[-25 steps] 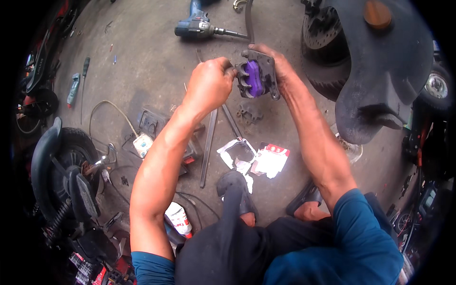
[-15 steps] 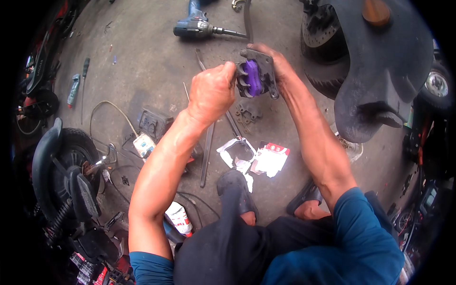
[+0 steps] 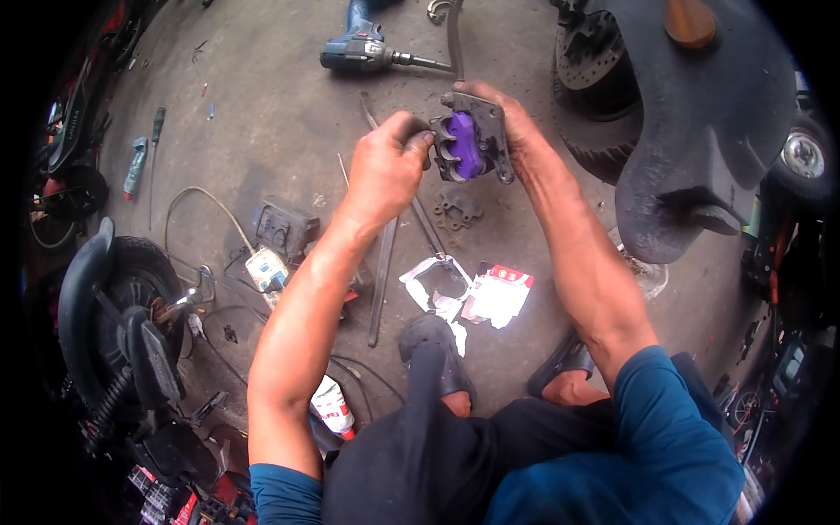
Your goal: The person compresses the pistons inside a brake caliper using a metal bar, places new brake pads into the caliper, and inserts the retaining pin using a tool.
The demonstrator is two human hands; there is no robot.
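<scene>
A dark metal brake caliper (image 3: 492, 122) with purple brake pads (image 3: 465, 145) in it is held up above the floor, a black hose rising from its top. My right hand (image 3: 521, 128) grips it from the right, its fingers mostly hidden behind the bracket. On the other side, my left hand (image 3: 391, 168) is closed in a pinch against the caliper's left edge; whatever is between its thumb and fingers is too small to make out. Beneath the caliper, worn dark metal pads (image 3: 458, 205) lie on the concrete.
A blue impact driver (image 3: 367, 54) lies beyond my hands. Below them are a long pry bar (image 3: 382, 284) and torn packaging (image 3: 499, 296). A power strip (image 3: 267, 269) with cables lies left. A scooter's dark fender (image 3: 700, 131) stands close on the right, a wheel (image 3: 131, 297) on the left.
My left hand has turned at the wrist and shifted slightly, so its thumb now shows against the caliper. The caliper has tilted a little; my right hand keeps its hold.
</scene>
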